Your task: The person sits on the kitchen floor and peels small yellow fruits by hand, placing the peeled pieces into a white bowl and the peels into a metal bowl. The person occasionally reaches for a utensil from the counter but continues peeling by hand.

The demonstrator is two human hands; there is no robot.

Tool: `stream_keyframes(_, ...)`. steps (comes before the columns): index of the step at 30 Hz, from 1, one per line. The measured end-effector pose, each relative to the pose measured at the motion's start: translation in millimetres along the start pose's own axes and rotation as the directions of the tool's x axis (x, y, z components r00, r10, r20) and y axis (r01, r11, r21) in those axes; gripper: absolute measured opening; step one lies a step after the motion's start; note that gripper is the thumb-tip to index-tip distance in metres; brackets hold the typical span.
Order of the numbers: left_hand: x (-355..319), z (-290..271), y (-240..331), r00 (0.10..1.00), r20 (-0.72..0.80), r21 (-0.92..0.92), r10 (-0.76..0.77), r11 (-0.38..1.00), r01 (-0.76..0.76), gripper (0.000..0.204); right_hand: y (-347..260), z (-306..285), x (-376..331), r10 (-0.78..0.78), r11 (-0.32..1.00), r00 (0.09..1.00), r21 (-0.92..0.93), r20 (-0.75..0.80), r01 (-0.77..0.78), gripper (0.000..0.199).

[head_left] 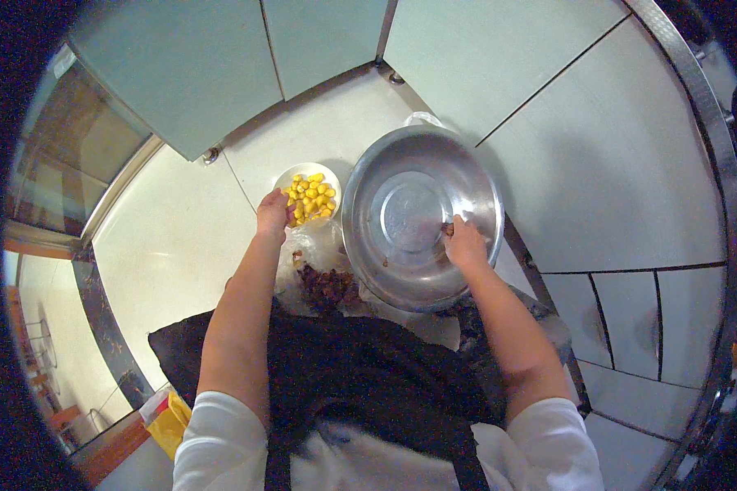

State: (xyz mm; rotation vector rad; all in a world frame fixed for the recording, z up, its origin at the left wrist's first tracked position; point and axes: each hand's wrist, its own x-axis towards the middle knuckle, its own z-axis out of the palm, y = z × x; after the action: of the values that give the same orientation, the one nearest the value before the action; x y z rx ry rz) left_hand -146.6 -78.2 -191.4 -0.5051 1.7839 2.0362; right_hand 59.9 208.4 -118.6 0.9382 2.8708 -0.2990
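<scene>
My left hand [272, 213] is at the left edge of a white plate [284, 177] heaped with small yellow pieces [313, 195] that look like peeled chestnuts. Its fingers are closed over the rim, and a small reddish-brown bit shows at their tips, too small to name. Inside a wide steel basin [377, 278], my right hand [465, 243] pinches a small brown piece [448, 229] near the right wall. Below the plate, between my forearms, a heap of dark reddish-brown shells [327, 288] lies on a clear plastic bag [309, 241].
Pale floor tiles [172, 229] surround the plate and basin. Grey cabinet doors [180, 74] stand ahead, with more cabinet fronts [606, 164] close on the right. A doorway with a dark threshold strip [102, 319] is at the left. Something yellow [169, 424] lies by my left sleeve.
</scene>
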Motion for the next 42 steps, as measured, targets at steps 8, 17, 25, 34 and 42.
stream_keyframes(8,-29.2,17.8,26.0,0.996,-0.002,-0.009,0.088,0.996,-0.088,0.024,-0.5,14.0,9.9,-0.116,0.987,0.991,0.122,0.071,0.107,0.022)
stream_keyframes(17,-154.5,60.4,110.9,0.9,0.351,-0.064,0.259,0.965,-0.253,0.02,-100.9,-87.6,-50.9,-0.472,0.282,0.877,0.928,-0.088,0.245,0.032)
stream_keyframes(25,-245.8,30.4,121.7,0.698,0.713,-0.118,-0.07,0.969,0.218,0.031,-122.8,-126.8,-93.7,-0.628,0.251,0.712,0.784,-0.315,0.568,0.032)
stream_keyframes(34,-233.6,15.7,112.5,0.825,0.559,-0.238,0.085,0.969,0.062,0.025,-145.1,-121.1,-98.6,-0.508,0.354,0.847,0.858,-0.158,0.373,0.011)
stream_keyframes(42,-228.4,6.6,107.8,0.851,0.506,-0.205,0.14,0.978,-0.039,0.024,-159.6,-113.8,-98.3,-0.494,0.408,0.855,0.826,-0.157,0.388,0.008)
